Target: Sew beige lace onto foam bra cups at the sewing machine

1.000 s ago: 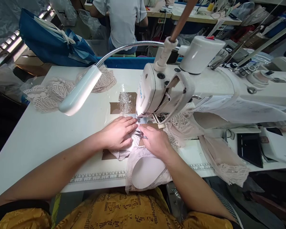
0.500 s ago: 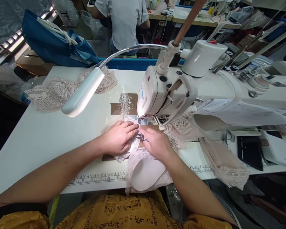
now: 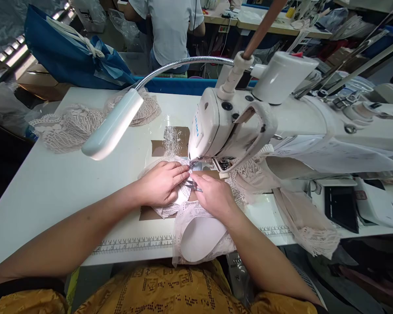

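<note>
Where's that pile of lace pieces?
Head view: the lace pile lies at the white table's far left, just beyond the lamp head, in front of the blue bag.

The lace (image 3: 196, 209) is pale pink with holes, the sewing machine (image 3: 212, 126) and table (image 3: 52, 187) are white, the bag (image 3: 68, 56) is blue, and the shirt (image 3: 170, 288) is yellow with dots.

White table (image 3: 46, 192): sewing machine (image 3: 209, 126), lace garment (image 3: 186, 210) at needle, lace pile (image 3: 68, 127) far left, ruler (image 3: 134, 243) along front edge.
</note>
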Demonstrator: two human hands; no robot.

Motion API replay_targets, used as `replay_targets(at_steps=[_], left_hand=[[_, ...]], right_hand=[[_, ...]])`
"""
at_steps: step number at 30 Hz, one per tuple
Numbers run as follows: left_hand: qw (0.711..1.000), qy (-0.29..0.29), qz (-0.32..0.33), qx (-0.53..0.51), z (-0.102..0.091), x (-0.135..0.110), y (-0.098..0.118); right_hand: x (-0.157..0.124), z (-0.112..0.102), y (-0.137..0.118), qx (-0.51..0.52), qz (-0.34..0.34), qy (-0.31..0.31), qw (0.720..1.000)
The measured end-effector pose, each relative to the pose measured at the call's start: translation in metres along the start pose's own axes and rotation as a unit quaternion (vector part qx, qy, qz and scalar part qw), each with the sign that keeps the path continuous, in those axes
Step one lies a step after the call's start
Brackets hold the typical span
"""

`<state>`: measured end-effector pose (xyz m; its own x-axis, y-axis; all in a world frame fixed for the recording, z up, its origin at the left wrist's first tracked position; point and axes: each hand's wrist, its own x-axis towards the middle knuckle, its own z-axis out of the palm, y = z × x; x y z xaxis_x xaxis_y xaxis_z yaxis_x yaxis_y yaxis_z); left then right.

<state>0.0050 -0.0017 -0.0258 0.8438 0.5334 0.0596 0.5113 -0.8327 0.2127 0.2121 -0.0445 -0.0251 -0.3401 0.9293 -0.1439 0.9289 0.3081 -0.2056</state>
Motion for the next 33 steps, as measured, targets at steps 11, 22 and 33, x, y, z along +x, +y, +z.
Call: replay_targets(at_steps=[11,22,33], left_hand=[[0.999,0.028,0.021,-0.005,0.001,-0.002,0.001],[0.997,0.068,0.030,-0.012,0.004,-0.002,0.003],[0.998,0.068,0.003,-0.007,0.006,0.002,0.006]], right_hand=[[-0.003,0.005,0.004,-0.027,-0.025,0.016,0.999],[-0.002,0.005,0.002,-0.049,-0.030,0.015,0.998],[-0.002,0.002,0.001,-0.057,-0.016,0.021,0.998]])
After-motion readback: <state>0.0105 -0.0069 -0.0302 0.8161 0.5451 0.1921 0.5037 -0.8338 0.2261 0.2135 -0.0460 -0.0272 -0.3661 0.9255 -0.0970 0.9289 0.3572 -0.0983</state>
